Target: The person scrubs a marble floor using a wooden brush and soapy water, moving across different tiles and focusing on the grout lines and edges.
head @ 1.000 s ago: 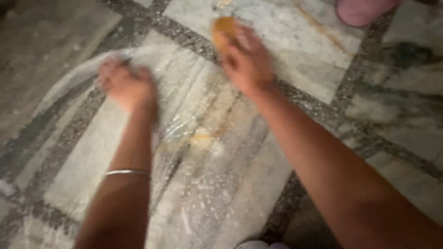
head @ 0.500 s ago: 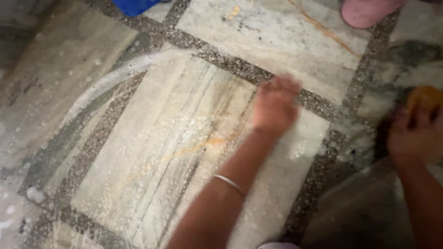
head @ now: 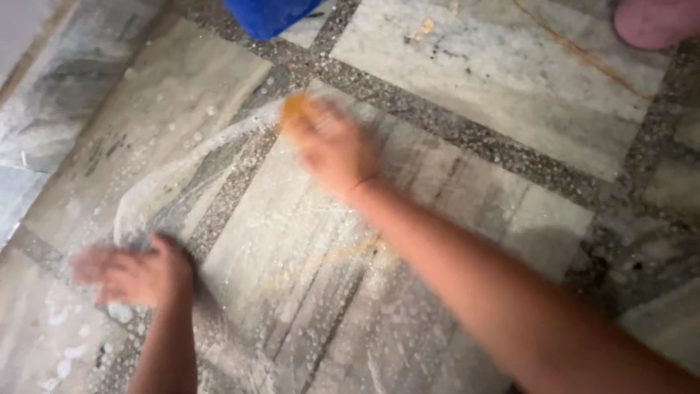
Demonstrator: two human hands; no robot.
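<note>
My right hand (head: 335, 149) reaches across the wet marble floor and grips an orange scrubber (head: 294, 107), pressed down on a soapy tile near a dark speckled strip. My left hand (head: 131, 273) lies flat on the floor at the lower left, fingers spread and pointing left, with nothing in it. Both hands are blurred by motion. A curved streak of white suds (head: 157, 182) runs over the floor between the two hands.
A blue container (head: 266, 14) stands at the top edge, just beyond the scrubber. A pink object (head: 652, 22) sits at the top right corner. Dark speckled stone strips (head: 467, 135) divide the grey-white marble tiles (head: 525, 80). Foam patches lie at the lower left.
My right hand has swept with the scrubber from the far right to the upper left. My left hand has moved from the middle down to the lower left. The view has shifted left.
</note>
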